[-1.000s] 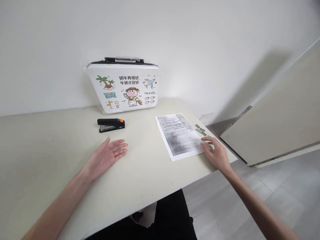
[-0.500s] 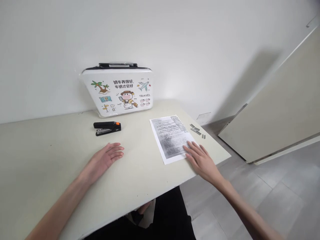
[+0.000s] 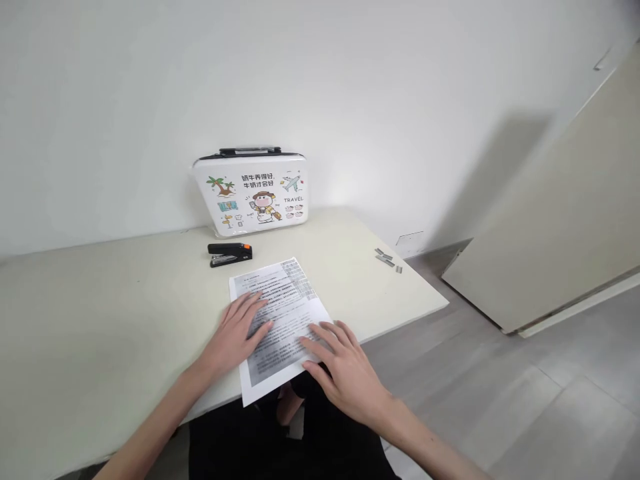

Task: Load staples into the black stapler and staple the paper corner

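A printed sheet of paper [image 3: 281,313] lies near the front edge of the pale table [image 3: 100,307], its lower corner hanging over the edge. My left hand [image 3: 239,333] rests flat on the sheet's left side, fingers spread. My right hand [image 3: 345,373] lies flat on its right side, fingers stretched out. A black stapler with an orange tip [image 3: 229,253] sits behind the paper. Loose strips of staples [image 3: 388,259] lie near the table's right edge.
A white carry case with cartoon travel pictures [image 3: 254,192] stands against the wall at the back. A pale door [image 3: 575,220] stands to the right over a grey tiled floor. My dark trousers show below the table edge.
My right hand has slid the sheet from the right of the table to the front middle. My left hand moved onto the sheet. The staple strips stayed where they were.
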`<state>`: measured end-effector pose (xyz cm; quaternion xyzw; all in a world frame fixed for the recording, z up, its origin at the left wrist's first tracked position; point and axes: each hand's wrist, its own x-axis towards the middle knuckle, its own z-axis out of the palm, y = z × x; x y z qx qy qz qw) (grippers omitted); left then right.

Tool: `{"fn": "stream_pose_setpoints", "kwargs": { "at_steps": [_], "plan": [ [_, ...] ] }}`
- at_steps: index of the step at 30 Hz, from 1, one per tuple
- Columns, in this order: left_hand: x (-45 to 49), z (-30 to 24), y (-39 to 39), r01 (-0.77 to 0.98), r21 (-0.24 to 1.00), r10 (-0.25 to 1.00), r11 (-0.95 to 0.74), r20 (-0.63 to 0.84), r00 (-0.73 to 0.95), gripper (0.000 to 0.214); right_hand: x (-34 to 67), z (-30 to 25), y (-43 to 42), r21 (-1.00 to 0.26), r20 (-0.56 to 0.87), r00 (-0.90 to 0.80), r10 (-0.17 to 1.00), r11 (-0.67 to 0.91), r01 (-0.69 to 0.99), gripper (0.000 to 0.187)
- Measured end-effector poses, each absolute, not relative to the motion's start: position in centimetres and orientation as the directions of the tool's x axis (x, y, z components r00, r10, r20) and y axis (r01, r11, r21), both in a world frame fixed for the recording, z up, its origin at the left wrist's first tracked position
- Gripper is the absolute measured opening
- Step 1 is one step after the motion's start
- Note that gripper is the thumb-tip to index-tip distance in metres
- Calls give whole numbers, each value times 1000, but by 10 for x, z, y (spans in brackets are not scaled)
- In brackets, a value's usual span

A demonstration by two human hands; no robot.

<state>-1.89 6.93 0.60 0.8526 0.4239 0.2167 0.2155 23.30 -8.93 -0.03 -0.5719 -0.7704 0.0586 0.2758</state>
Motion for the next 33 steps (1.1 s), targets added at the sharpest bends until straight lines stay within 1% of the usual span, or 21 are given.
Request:
{"fn": "stream_pose_setpoints", "kwargs": {
  "at_steps": [3,7,14,19,21,23,25,27,29,33],
  "plan": [
    [-46,4,64,706,454,825,-544,133,550,62,233,0,-93,-484,399,-201,895,392,782,44],
    [-83,10,59,770,406,864,-493,122,489,71,256,-11,-93,-543,428,-158,890,393,742,43],
    [-129,14,64,809,361,885,-463,140,444,74,300,-25,-81,-540,436,-95,895,344,768,37],
    [-153,13,67,834,339,899,-436,128,418,76,306,-23,-82,-554,402,-92,911,323,767,35],
    [-150,18,72,831,329,894,-448,162,418,76,303,-24,-83,-556,406,-87,910,321,767,35],
    [-137,27,86,810,314,867,-495,235,439,71,300,-26,-83,-556,416,-77,906,321,767,34],
    [-114,40,110,788,285,829,-546,319,459,60,297,-28,-81,-549,435,-70,898,326,770,33],
    [-90,54,143,780,245,803,-576,351,482,54,294,-31,-79,-532,460,-65,886,333,778,32],
    [-69,66,180,805,175,807,-566,318,498,53,292,-33,-77,-512,485,-62,872,341,788,31],
    [-53,80,240,836,130,836,-532,238,495,47,289,-37,-75,-491,505,-53,862,337,803,34]
  ]
}}
